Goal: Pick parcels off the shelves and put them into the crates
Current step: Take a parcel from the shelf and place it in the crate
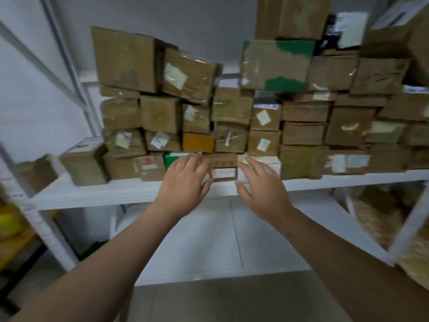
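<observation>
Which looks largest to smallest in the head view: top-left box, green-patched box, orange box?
1. Top-left box and green-patched box: they look alike and are blurred, so unranked.
2. Orange box: clearly smallest.

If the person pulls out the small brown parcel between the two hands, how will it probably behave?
The small brown parcel looks like stiff cardboard, so it should keep its shape. It lies in the bottom row with stacked parcels on top, so it may drag and they may drop or tip.

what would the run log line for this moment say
phase: reaching | left hand: open, at left side of small brown parcel | right hand: open, at its right side | location: bottom row, white shelf
</observation>
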